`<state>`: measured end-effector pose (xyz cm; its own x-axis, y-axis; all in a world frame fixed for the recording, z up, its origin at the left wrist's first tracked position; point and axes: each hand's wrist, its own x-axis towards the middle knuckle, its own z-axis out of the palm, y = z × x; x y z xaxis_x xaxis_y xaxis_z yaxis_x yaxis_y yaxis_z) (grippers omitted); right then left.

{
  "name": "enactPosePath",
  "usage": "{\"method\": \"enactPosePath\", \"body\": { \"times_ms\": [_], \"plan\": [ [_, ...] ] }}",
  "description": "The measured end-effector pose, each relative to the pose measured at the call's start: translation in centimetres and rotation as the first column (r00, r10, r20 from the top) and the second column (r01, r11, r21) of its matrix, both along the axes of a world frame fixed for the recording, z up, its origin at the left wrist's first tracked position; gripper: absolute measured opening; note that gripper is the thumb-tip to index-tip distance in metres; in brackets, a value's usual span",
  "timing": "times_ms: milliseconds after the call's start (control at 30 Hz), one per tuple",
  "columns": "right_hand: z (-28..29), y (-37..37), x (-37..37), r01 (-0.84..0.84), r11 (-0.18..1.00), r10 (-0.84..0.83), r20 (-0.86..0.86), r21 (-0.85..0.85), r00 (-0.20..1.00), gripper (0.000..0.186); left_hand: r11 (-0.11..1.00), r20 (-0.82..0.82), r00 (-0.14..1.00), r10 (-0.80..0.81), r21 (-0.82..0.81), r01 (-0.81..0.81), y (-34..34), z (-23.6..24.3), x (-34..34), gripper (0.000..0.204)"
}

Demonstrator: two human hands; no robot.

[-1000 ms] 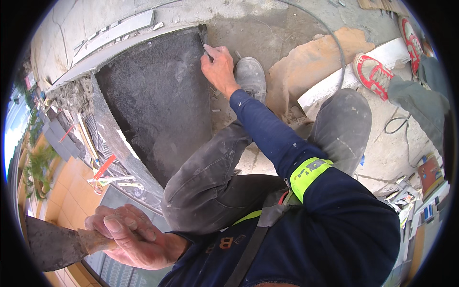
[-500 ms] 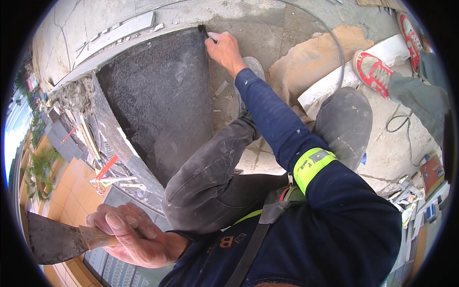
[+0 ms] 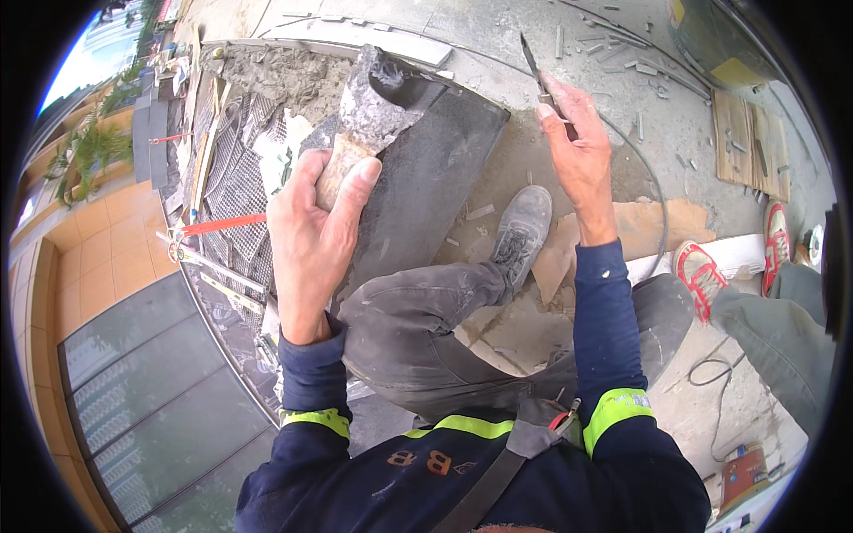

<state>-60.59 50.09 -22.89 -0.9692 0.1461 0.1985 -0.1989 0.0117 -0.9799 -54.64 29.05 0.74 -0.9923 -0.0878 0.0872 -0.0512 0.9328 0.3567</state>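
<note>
My left hand (image 3: 311, 235) is closed around the light handle of a putty knife (image 3: 378, 107), held up over the dark stone slab (image 3: 444, 169). Its wide blade is smeared grey, with a dark hollow or patch towards its end. To the right of the slab, my right hand (image 3: 582, 155) grips a thin, dark, pointed spatula (image 3: 530, 60) whose blade points up and away from me. The two tools are apart. My left hand and the putty knife hide part of the slab.
Wet mortar (image 3: 275, 75), mesh (image 3: 244, 151) and a red-handled tool (image 3: 222, 224) lie left of the slab. A black cable (image 3: 662, 200) curves past torn cardboard (image 3: 653, 222). Another person's red-and-white shoe (image 3: 702, 275) is at right; a dark bucket (image 3: 724, 40) stands far right.
My left hand has brought the putty knife from the lower left up over the slab. My right hand has left the slab's far corner, moving right and nearer with the spatula. The view has shifted.
</note>
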Motion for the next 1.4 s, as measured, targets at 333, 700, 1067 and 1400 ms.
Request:
{"method": "enactPosePath", "body": {
  "times_ms": [333,700,1067,1400],
  "plan": [
    [11.4,4.1,2.5,0.021,0.826,0.280,-0.442,0.563,0.852,0.049,0.953,-0.028,0.997,-0.075,-0.297,0.063,-0.6,-0.1,0.8,0.039],
    [1.6,4.5,3.5,-0.125,0.807,0.228,-0.109,0.578,0.968,0.038,0.963,-0.247,0.967,-0.067,-0.268,-0.001,1.2,0.6,3.1,0.032],
    [-18.2,-13.6,5.5,0.210,0.961,-0.058,0.612,-0.179,0.789,0.052,0.939,-0.165,0.953,0.256,0.276,-0.205,5.8,-0.7,6.5,0.025],
    [-17.6,-16.5,3.6,0.322,0.934,-0.163,0.616,-0.156,0.771,0.048,0.954,-0.137,0.952,0.273,0.165,-0.250,5.0,-1.4,5.7,0.028]
  ]
}}
